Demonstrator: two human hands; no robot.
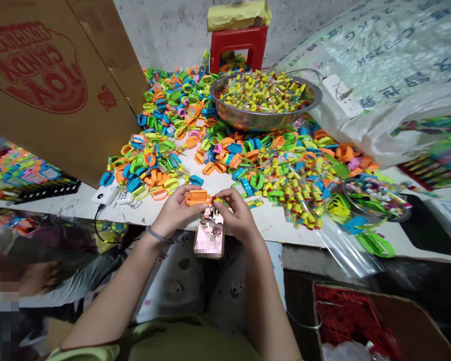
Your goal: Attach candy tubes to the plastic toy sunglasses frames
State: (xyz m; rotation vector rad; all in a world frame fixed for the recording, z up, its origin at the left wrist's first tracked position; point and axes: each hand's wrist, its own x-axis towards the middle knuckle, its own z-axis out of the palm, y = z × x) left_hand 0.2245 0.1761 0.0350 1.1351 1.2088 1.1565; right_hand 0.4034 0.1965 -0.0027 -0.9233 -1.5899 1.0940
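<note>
Orange toy [198, 197], over the white table's [272, 228] near edge, is gripped by the left hand [176, 209]. A box [56, 90] stands at left; a bowl [248, 118] of tubes [265, 93] sits behind. The right hand [237, 213], above the phone [209, 234], pinches a small yellow-red piece [213, 199].

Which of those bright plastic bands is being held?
The orange one in the left hand, just beyond the phone; the others around it lie on the table.

Toy-packing workshop, with heaped plastic trinkets [165, 120] and "TOY CANDY" carton [60, 75].
</note>
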